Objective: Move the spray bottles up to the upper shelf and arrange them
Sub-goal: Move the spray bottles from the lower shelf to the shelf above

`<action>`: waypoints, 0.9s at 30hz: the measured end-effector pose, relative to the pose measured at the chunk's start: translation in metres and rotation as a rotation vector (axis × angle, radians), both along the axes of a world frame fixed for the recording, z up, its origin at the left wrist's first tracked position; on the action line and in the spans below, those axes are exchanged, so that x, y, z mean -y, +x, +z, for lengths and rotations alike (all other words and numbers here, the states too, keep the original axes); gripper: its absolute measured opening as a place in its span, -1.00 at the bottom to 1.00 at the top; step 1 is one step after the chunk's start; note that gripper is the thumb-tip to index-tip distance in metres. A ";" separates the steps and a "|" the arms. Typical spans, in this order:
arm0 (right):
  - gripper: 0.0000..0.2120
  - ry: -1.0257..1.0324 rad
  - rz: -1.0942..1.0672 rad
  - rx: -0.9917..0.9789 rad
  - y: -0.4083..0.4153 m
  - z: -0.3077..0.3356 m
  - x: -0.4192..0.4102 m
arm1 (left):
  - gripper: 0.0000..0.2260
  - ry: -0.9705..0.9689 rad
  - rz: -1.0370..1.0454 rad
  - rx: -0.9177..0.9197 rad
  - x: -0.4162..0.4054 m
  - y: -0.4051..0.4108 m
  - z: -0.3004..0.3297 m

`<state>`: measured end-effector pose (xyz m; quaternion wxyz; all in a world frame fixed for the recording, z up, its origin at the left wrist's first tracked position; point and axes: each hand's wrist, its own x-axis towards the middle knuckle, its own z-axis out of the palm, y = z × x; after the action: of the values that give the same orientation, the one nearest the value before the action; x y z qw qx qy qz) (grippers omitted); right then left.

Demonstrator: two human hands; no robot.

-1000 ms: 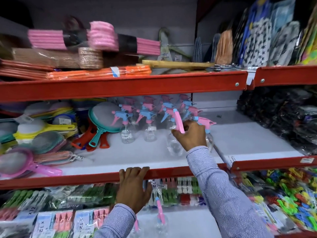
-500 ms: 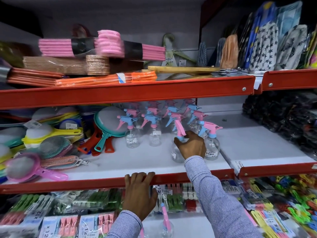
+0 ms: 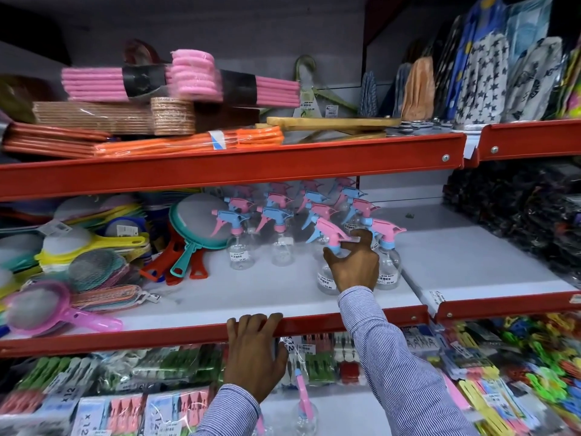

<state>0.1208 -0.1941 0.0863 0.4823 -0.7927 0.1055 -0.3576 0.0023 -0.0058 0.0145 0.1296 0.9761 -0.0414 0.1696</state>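
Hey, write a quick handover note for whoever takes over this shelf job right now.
Left hand grips the red shelf edge. Right hand: fingers spread round the front spray bottle; grip unclear.
Done: spray bottle group stands in rows on that shelf.
Left: at least one bottle below to bring up; straighten the front row.

Fairly bright, even light from the front washes the white middle shelf (image 3: 267,294), while the recess behind the spray bottles (image 3: 278,221) and the top left corner sit in shadow. The wide lens bows the top shelf's red edge (image 3: 251,171), and blur smears the strainers (image 3: 31,309) at left and the packets (image 3: 534,372) at lower right.
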 end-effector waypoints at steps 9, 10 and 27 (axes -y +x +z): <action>-0.40 0.033 0.043 0.025 0.003 -0.006 -0.001 | -0.57 -0.021 0.004 0.017 0.001 -0.001 -0.001; -0.40 0.030 0.045 0.024 0.004 -0.006 -0.001 | -0.57 -0.025 0.001 0.019 0.001 0.000 -0.001; -0.83 -0.183 0.245 -0.031 -0.109 -0.120 -0.008 | -0.46 0.013 0.103 0.033 -0.068 -0.004 -0.008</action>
<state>0.0118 -0.1866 -0.0334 0.4466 -0.8456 -0.0177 -0.2919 -0.0013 0.0625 0.0060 0.1135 0.9749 0.0056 0.1917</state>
